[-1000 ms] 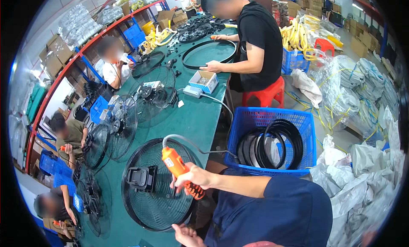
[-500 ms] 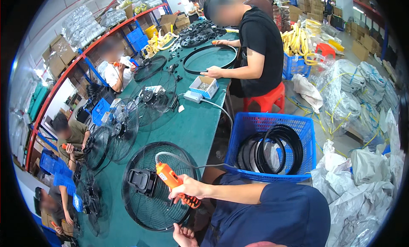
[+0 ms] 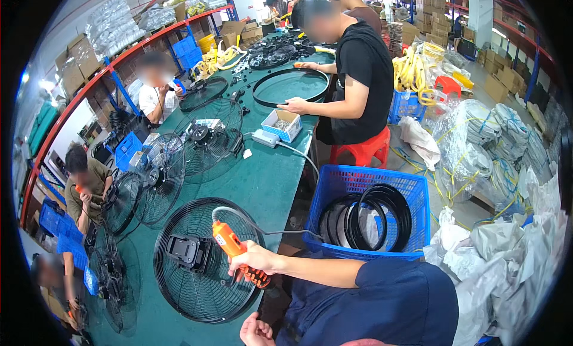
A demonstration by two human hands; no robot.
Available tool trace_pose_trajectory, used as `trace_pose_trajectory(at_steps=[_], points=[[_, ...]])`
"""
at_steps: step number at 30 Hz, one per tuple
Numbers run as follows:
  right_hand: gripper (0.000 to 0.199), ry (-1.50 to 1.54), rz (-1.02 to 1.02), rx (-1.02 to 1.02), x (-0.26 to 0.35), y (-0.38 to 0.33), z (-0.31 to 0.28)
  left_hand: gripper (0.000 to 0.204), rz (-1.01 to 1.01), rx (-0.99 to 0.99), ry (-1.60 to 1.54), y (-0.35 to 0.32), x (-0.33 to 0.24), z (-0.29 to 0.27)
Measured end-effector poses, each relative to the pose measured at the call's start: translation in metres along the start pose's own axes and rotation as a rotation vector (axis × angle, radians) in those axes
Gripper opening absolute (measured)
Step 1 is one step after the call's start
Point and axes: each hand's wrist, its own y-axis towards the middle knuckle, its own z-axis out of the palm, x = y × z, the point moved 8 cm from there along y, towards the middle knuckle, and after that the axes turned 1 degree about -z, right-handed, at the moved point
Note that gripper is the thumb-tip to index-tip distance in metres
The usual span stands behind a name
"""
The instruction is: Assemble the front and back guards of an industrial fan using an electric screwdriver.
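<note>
Right hand [image 3: 253, 261] gripping orange power screwdriver [image 3: 230, 245] at fan guard [image 3: 206, 259] on worktop's near edge; left hand [image 3: 258, 333] loosely curled, empty; fastening looks mid-way.

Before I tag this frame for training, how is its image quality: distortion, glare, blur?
Head view: strong fisheye bends the green table edge, with black corners; even light, no harsh glare; the orange screwdriver in the right hand and fan guard look sharp.

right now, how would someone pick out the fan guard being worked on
Follow the long green bench to its near end. The black wire fan guard lies flat there under the right hand and its orange power screwdriver. Unlike the guards beyond it, it carries a black square bracket.
</note>
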Motion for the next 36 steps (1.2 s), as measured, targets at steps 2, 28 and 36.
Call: trace_pose_trajectory(at_steps=[2, 28, 36], points=[[0.022, 0.038, 0.015, -0.024, -0.001, -0.002, -0.002, 0.025, -0.018, 0.093, -0.051, 0.003, 0.004, 0.002], [0.033, 0.319, -0.566, 0.306, 0.063, -0.099, 0.024, 0.010, -0.210, 0.282, -0.212, 0.010, 0.041, 0.036], [0.032, 0.290, -0.580, 0.264, 0.073, -0.104, 0.021, 0.014, -0.271, 0.359, -0.099, 0.019, 0.056, 0.041]])
